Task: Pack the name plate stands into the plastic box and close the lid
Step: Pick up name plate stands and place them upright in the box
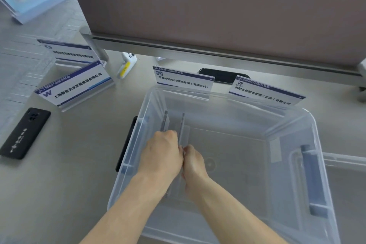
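Observation:
A clear plastic box (315, 144) stands open on the table in front of me. Both hands are inside it at its left side. My left hand (161, 153) grips one name plate stand (164, 119) held on edge near the left wall. My right hand (193, 161) holds a second stand (181, 125), also on edge, just to the right of the first. Several more name plate stands are outside: two at the far left (73, 87) (71, 51), one behind the box (183, 80), one at the back right (266, 91). The clear lid (346, 166) lies to the right.
A black phone (24, 132) lies face down at the left. A white and yellow device (126, 65) lies near the brown desk divider (217, 12) that runs along the back. A black oval cable port (223, 76) sits under the divider.

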The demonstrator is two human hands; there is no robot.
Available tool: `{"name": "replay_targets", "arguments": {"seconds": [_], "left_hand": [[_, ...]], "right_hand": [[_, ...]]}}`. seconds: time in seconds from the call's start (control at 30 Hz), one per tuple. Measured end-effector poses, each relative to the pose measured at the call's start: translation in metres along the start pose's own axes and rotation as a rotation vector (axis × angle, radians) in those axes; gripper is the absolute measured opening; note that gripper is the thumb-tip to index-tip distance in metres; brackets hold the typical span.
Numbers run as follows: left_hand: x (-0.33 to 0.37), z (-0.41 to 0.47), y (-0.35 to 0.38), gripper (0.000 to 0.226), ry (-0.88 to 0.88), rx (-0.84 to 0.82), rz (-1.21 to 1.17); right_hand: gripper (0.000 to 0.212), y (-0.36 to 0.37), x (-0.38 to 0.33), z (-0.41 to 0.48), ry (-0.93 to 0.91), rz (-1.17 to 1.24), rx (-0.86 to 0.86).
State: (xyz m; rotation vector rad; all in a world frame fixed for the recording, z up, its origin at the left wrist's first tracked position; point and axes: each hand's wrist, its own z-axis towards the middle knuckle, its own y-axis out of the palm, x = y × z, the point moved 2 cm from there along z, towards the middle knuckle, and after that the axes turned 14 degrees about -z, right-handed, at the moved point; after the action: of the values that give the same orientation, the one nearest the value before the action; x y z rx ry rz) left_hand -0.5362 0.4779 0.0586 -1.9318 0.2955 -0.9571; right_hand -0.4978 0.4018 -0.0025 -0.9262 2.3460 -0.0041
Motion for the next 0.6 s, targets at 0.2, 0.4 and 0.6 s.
{"name": "replay_targets", "arguments": {"seconds": [0.2,0.4,0.6], "left_hand": [[0.002,-0.001,-0.009,0.023,0.028,-0.007,0.031],[0.042,-0.004,-0.050,0.021,0.216,0.122,-0.188],[0.136,-0.011,-0.098,0.009,0.319,0.141,-0.617]], "right_hand": [[0.029,-0.004,-0.003,-0.007,-0.037,-0.046,-0.016],[0.042,-0.066,-0.032,-0.049,-0.214,-0.011,0.128],[0.022,-0.146,-0.098,-0.131,-0.335,0.254,0.113]]}}
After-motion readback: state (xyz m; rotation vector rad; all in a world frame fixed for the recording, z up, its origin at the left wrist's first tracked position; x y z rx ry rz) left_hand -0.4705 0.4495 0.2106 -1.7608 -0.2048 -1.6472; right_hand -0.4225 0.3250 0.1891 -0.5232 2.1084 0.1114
